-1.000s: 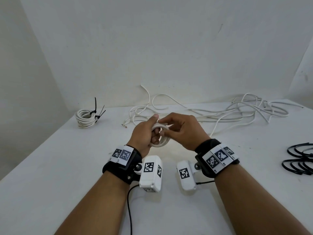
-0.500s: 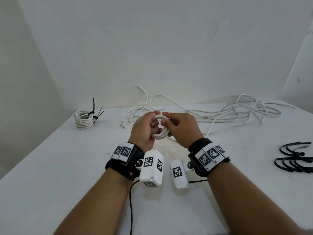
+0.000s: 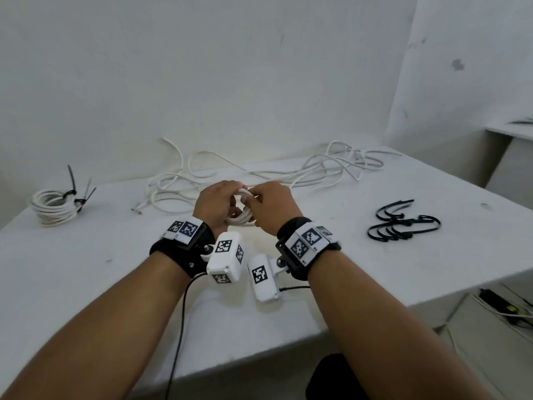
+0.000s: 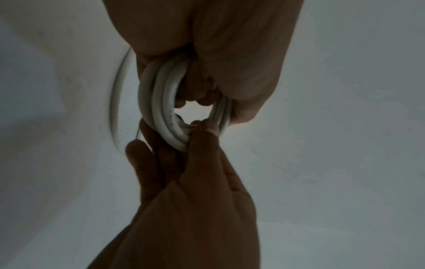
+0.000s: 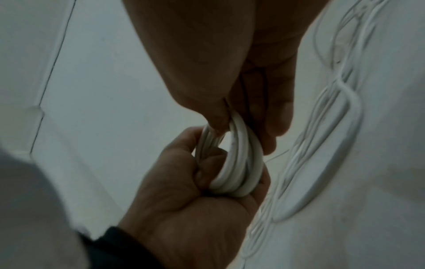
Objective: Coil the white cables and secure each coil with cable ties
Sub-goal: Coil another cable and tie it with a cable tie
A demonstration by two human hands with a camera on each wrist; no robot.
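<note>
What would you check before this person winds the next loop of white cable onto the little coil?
1. Left hand grips the coil: ok.
2. Right hand pinches the coil's top: ok.
3. Loops lie side by side, none slipping: ok.
4. Loose cable left on the table to feed in: ok.
5. Loose cable free of knots: cannot tell.
6. Black cable ties lie on the table to the right: ok.

No readable words, brand names or numbers show anywhere. The only signs are black-and-white square code markers on the white wrist-worn camera housings (image 3: 226,261) and the black wristbands (image 3: 307,243).
</note>
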